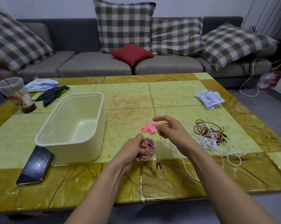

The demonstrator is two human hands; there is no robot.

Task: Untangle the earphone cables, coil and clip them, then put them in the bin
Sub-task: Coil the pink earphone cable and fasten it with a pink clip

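Now left hand (132, 150) grips pink cable coil (149, 147); packet (209, 98) print unreadable.

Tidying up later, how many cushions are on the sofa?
5: checked cushions far left, centre, right of centre and far right; a red cushion in front of the centre one.

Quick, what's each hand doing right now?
Left hand: holding the coiled pink cable.
Right hand: pinching the pink clip.
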